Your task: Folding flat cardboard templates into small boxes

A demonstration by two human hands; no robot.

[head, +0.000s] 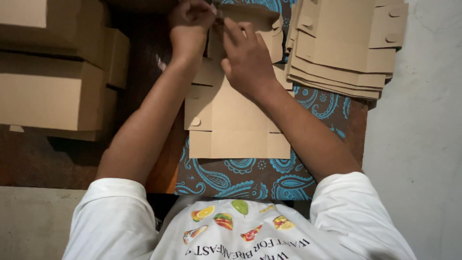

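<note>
I see both hands top centre: left hand (190,24) pinching a flap, right hand (248,60) pressing the flat cardboard sheet (238,127). Folded boxes (45,94) upper left, sheet stack (344,45) upper right.

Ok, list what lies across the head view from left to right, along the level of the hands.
Stack of folded brown cardboard boxes → left hand → right hand, both on the flat cardboard blank → pile of flat cardboard blanks → bare grey floor.
</note>
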